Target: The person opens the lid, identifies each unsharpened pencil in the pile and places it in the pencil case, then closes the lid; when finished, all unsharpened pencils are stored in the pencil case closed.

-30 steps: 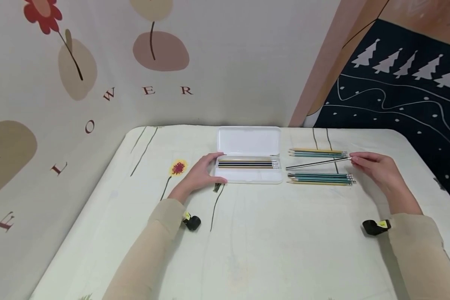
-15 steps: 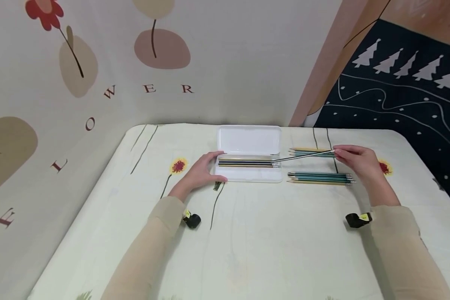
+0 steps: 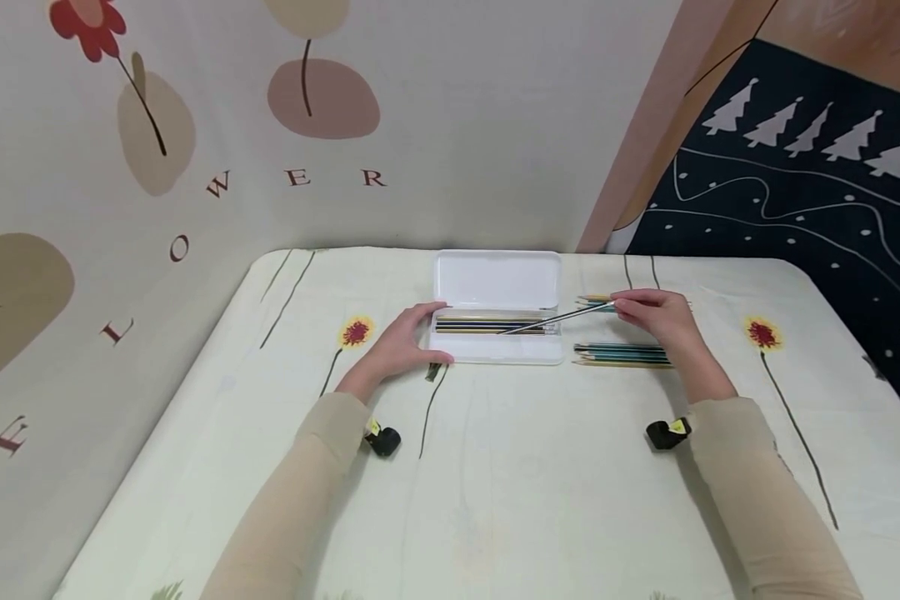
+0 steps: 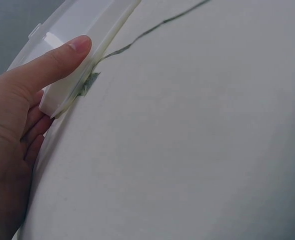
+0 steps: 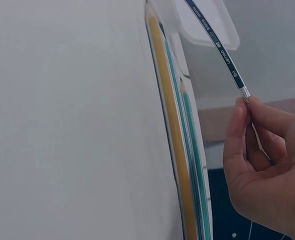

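Note:
A white pencil case (image 3: 497, 352) lies open at the back of the table, lid (image 3: 497, 279) tipped back away from me. Several pencils (image 3: 457, 325) lie side by side in its tray. My left hand (image 3: 393, 343) holds the left end of the case, thumb over the near corner in the left wrist view. My right hand (image 3: 663, 321) pinches a dark pencil marked HB (image 5: 222, 50) by its eraser end. That pencil slants down to the left, its tip over the tray and the pencils inside.
Right of the case, a near bunch of green and yellow pencils (image 3: 618, 356) lies on the flower-print cloth (image 3: 540, 467). A smaller far bunch (image 3: 592, 301) sits partly behind my right hand. A printed curtain (image 3: 495, 125) rises behind the table.
My right hand has moved left with the pencil, from beside the case until the pencil's tip is over the tray. My left hand stays on the case.

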A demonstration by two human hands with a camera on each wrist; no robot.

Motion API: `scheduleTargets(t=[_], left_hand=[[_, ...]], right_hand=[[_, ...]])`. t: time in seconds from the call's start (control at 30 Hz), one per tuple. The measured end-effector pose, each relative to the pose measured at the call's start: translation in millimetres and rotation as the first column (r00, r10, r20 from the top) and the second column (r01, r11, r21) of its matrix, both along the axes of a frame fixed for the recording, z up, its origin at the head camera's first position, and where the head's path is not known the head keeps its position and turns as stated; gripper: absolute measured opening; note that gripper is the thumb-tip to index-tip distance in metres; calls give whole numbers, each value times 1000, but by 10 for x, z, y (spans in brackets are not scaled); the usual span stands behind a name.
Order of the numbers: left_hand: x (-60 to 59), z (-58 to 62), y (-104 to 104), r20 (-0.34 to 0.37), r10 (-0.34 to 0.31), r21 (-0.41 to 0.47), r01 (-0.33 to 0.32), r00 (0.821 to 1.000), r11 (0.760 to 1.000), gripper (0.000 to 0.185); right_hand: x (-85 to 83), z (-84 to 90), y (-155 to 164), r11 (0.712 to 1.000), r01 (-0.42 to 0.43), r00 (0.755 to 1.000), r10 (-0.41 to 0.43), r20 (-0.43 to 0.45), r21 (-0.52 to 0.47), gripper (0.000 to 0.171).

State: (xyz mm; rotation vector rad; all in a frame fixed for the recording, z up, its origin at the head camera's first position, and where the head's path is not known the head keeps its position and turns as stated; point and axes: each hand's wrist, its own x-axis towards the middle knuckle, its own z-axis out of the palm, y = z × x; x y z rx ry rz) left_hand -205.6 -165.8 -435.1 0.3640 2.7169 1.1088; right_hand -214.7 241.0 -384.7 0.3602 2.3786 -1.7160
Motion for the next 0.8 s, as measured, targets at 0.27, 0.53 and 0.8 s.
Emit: scheduleTargets(t=[0.27,0.53,0.8], left_hand=[[-7,-17,-17,25,6,20,-6,1000,1000,96],[-37,-30,-22,-6,-8,27,9,1000,1000,96],[-36,-47,-19,-2,-4,14,4,1000,1000,96]], right_hand=[[-38,-62,-278,982,-169,986,169,11,79,41],[-55,-69,-500,944,-298,951,306,-35,140,33],[-58,-110,-620,923,-327,936,347,-67,204,28]])
